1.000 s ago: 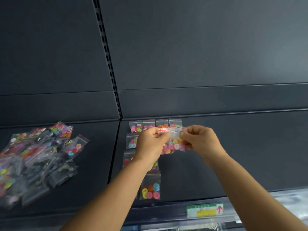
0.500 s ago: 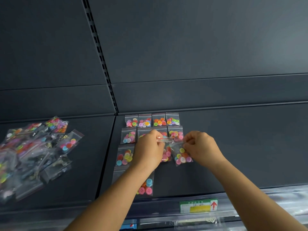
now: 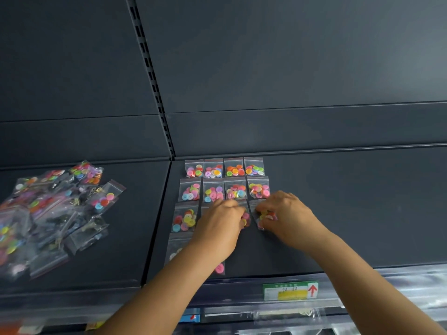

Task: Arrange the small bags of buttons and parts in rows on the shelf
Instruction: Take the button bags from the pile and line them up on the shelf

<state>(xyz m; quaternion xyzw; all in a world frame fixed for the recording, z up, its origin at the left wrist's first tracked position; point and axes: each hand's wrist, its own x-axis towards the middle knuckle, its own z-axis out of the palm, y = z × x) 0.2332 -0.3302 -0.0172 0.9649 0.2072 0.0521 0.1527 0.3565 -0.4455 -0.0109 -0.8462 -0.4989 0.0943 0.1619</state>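
1. The bag being placed (image 3: 262,215) lies flat on the shelf (image 3: 350,209) at the right end of the third row, under the fingertips of the right hand (image 3: 285,217), which curl down onto it; it sits there, I judge, to carry on the column above it
2. The left hand (image 3: 221,221) rests on the next bag over (image 3: 245,220), fingers bent down on it; whether it pinches the bag or only presses it flat I cannot tell, though it looks like squaring the two edges side by side
3. Count of the grid: the back row (image 3: 223,168) has four bags, the second row (image 3: 223,189) four, all edge to edge with seals toward the back wall; the third row shows one free bag at its left end (image 3: 185,217) plus those under the hands
4. A fourth row is begun near the front edge; the left forearm covers most of it, so I cannot count it
5. The loose pile (image 3: 53,213) lies well apart on the left shelf section, too jumbled to count, so much sorting seems left
6. One price label (image 3: 290,290) is clipped to the front rail
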